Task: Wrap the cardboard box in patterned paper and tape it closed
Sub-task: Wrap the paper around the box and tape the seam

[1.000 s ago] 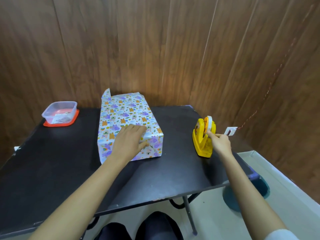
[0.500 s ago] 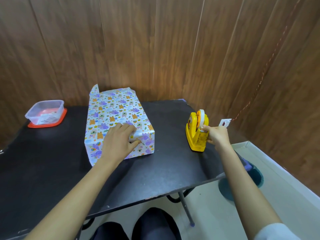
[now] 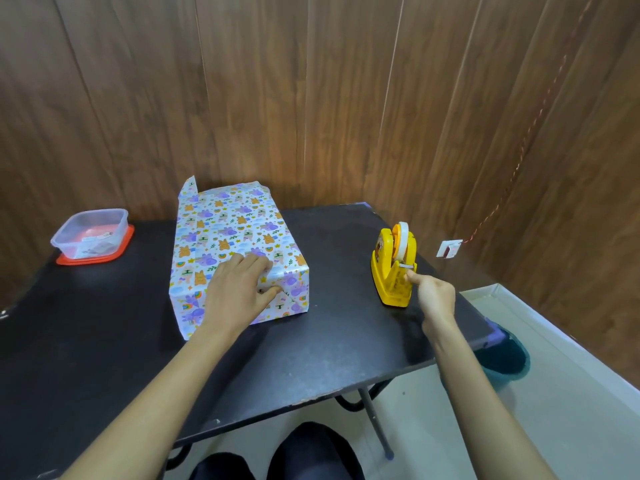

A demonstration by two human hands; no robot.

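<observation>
Right grip [image 3: 433, 296] now lower, at tape dispenser [image 3: 391, 271] cutter; whether it pinches tape we cannot tell. Left grip [image 3: 239, 289], flat, pins folded patterned paper [image 3: 225, 230] for taping.

The space is enclosed by dark wood-panelled walls [image 3: 311, 98], divided by vertical seams. A black bench [image 3: 104, 341] is placed close before them and is carried on thin dark metal legs [image 3: 374, 424]. A pale floor [image 3: 571, 427] is seen beyond its right edge, bordered by a white skirting [image 3: 554, 330]. A twisted red cord [image 3: 519, 147] is run down the right wall to a small white plate [image 3: 449, 248]. A teal object [image 3: 505, 355] is partly hidden beneath the bench's right corner.
</observation>
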